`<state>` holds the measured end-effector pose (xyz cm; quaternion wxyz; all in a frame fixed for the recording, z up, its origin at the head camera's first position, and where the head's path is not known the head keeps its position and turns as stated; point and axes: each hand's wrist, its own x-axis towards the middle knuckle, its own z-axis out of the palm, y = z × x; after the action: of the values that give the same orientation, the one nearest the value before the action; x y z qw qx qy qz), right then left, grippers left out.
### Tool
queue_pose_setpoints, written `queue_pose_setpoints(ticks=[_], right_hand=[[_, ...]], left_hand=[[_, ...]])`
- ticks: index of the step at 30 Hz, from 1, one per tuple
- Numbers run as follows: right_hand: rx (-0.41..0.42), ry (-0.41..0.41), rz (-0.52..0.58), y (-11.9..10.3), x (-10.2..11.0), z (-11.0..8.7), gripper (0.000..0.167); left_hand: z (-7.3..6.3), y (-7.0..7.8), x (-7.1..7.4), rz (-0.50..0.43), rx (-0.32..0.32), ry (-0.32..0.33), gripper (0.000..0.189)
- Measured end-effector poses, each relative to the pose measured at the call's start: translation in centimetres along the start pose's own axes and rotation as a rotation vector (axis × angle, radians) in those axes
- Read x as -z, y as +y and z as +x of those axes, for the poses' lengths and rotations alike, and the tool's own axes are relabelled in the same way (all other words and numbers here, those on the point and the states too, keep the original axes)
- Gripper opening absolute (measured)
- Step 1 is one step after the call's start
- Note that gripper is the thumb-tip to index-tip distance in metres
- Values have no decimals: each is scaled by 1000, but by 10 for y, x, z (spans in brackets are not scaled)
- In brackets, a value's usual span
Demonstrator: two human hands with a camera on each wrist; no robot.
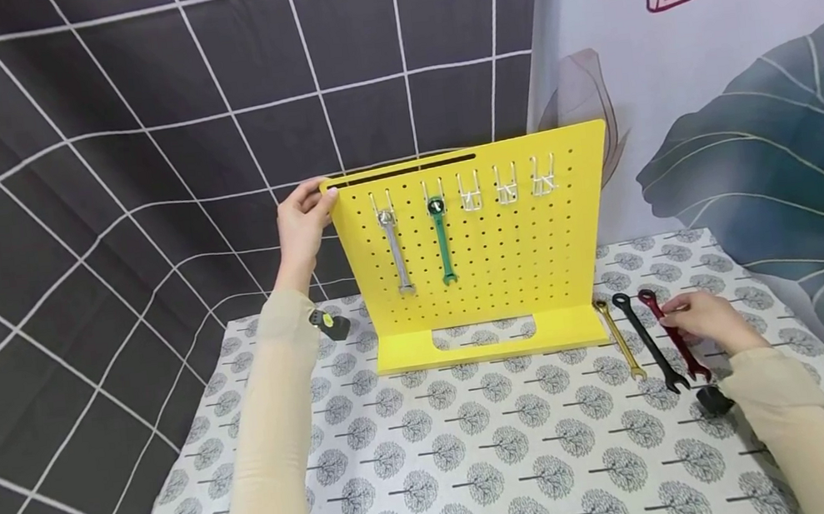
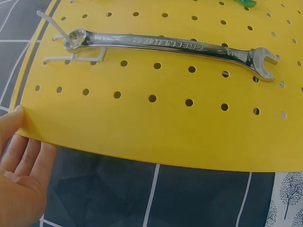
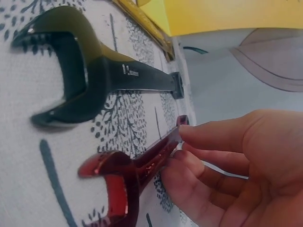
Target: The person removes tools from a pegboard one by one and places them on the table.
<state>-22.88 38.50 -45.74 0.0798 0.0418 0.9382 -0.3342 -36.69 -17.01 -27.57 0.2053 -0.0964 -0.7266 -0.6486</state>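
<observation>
My left hand grips the upper left corner of a yellow pegboard, thumb on the front and fingers behind. In the left wrist view, a chrome combination wrench hangs by its ring end on a white hook close to that hand. A green wrench hangs to its right in the head view. On the table at the right, my right hand pinches a red wrench by its shank between thumb and fingers. Beside it lie a black wrench and a gold wrench.
Three more white wire hooks, including a middle one, sit bare along the pegboard's top. A tree-patterned cloth covers the table. Behind stand a dark grid curtain and a pale leaf-printed backdrop.
</observation>
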Motion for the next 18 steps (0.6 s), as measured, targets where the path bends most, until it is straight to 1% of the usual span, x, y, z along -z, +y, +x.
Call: queue_pose_setpoints(ticks=[2,7,9,18], right_hand=[[15,12,-7,-1,1,-1,48],[72,103,-55,-8,1,-2,47],[82,125,-61,-12,0,-1,46],[128,145,-43,-35,1,2,48]], left_hand=[[0,-1,0,-1,-7,-1,29],[0,-2,1,-4,-15,1,29],[1,-3,1,-9,-11,2,29],[3,-5,1,-32,-4,-9,29]])
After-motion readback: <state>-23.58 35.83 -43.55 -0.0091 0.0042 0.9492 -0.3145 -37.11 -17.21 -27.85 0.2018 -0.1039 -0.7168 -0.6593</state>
